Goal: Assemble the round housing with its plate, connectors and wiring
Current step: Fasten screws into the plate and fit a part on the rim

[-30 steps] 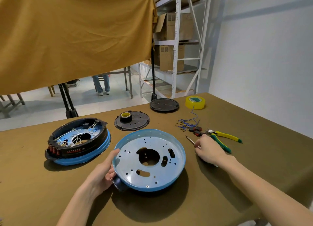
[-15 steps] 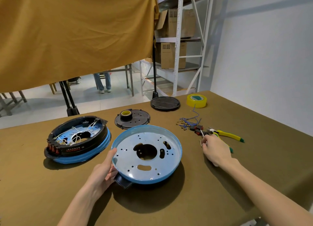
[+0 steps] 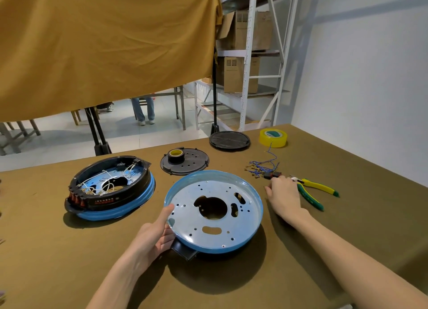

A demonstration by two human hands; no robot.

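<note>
Left hand (image 3: 154,237) clamped on near-left rim of round blue housing with perforated metal plate (image 3: 214,210), tilted up off olive table (image 3: 347,227). Right hand (image 3: 283,194) palm-down beside blue wire bundle with connectors (image 3: 264,167), fingers curled, possibly pinching something; unclear. Yellow-green pliers (image 3: 312,193) just right.

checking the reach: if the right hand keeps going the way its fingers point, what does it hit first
Most likely the small black connector with the blue wiring: the right hand points away across the table, fingers almost at it. Depth is hard to judge.
</note>
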